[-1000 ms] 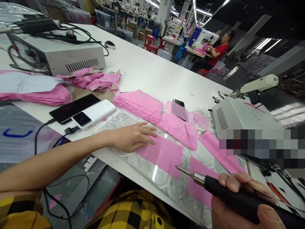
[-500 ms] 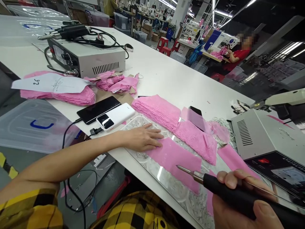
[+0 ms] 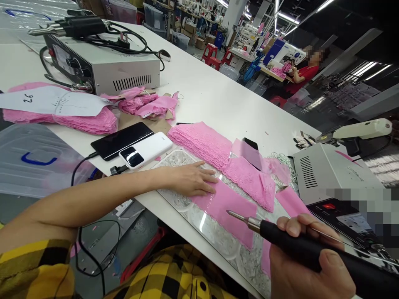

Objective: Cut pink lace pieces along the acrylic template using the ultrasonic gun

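My left hand [image 3: 193, 179] lies flat with spread fingers on the left end of a pink fabric piece [image 3: 233, 218]. Small pale dots show on the fabric beside the fingertips. Under it is a clear sheet over a grey patterned board [image 3: 215, 238]. My right hand [image 3: 307, 253] is wrapped round a black pen-like handpiece [image 3: 289, 241] with a pointed metal tip. That tip appears over the fabric; whether it touches cannot be told. Behind the piece rest a thick stack of pink lace-edged fabric [image 3: 201, 143] and a smaller stack [image 3: 251, 180].
A grey control box [image 3: 330, 170] stands at right, another box [image 3: 124, 72] with a second handpiece [image 3: 84, 27] at back left. A black phone [image 3: 121, 139] and white power bank [image 3: 149, 149] lie near my left forearm. Beyond the table, a person in red [image 3: 307, 74] sits at a sewing machine.
The view has turned slightly, shifting everything a little left. My left hand has slid slightly right over the fabric. My right hand keeps its hold on the handpiece.
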